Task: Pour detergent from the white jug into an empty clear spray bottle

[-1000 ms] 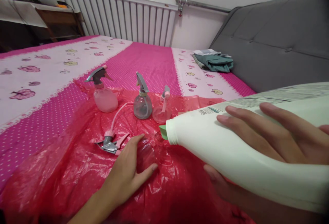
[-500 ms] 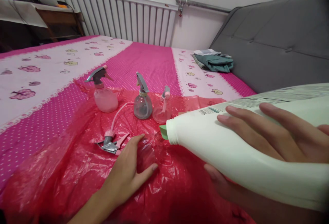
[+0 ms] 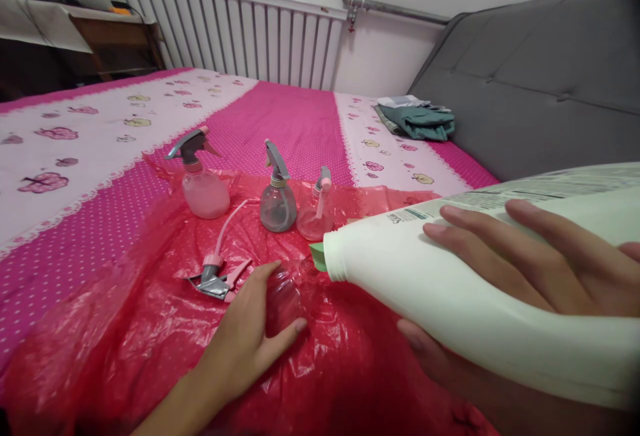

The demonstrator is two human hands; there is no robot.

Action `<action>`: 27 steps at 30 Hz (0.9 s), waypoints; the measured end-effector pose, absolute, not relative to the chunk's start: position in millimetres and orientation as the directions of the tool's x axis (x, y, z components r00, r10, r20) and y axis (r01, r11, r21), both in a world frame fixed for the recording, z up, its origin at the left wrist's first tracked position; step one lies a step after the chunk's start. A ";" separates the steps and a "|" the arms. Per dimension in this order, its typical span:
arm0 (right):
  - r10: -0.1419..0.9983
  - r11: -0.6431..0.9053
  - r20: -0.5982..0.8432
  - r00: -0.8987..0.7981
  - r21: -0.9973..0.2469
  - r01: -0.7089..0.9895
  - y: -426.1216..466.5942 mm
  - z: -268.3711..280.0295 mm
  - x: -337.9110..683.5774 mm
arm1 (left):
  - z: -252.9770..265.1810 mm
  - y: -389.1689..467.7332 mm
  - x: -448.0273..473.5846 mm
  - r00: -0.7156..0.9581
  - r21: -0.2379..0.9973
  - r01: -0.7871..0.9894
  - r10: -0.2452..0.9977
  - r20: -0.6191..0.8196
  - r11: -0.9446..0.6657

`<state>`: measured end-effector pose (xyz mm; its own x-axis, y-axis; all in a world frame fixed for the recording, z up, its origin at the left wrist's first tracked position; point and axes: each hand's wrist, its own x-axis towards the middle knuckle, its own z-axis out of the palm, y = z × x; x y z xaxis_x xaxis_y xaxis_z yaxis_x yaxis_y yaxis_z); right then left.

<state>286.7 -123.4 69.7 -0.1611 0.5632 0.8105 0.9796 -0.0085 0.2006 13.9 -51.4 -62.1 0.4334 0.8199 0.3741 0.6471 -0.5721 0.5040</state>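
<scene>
My left hand is wrapped round a clear, headless spray bottle standing on a red plastic sheet. My right hand grips a big white jug, tipped almost level, its green spout at the small bottle's mouth. No stream of liquid can be made out. Left of my left hand lies a loose grey and pink spray head with its tube. Behind stand a pinkish spray bottle with cloudy liquid, a grey spray bottle and a clear spray bottle with a pink trigger.
The sheet lies on a bed with a pink patterned cover. Folded clothes rest near the grey headboard on the right. A white radiator lines the wall, with a desk at far left.
</scene>
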 end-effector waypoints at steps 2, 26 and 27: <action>0.571 -0.006 0.806 -0.156 0.194 0.981 -123.3 69.6 286.8 | -61.4 -51.3 13.5 0.437 0.498 0.649 0.818 0.375 -0.575; 0.573 -0.002 0.803 -0.163 0.200 0.980 -122.5 70.0 285.5 | -61.8 -50.7 12.8 0.430 0.505 0.653 0.825 0.366 -0.565; 0.570 -0.001 0.807 -0.155 0.189 0.982 -122.2 70.0 284.9 | -61.9 -50.8 12.7 0.430 0.507 0.652 0.826 0.365 -0.564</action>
<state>284.9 -122.2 70.0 -0.1552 0.5698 0.8070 0.9819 -0.0009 0.1895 12.7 -50.8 -61.9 0.4304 0.8256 0.3650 0.6516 -0.5639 0.5073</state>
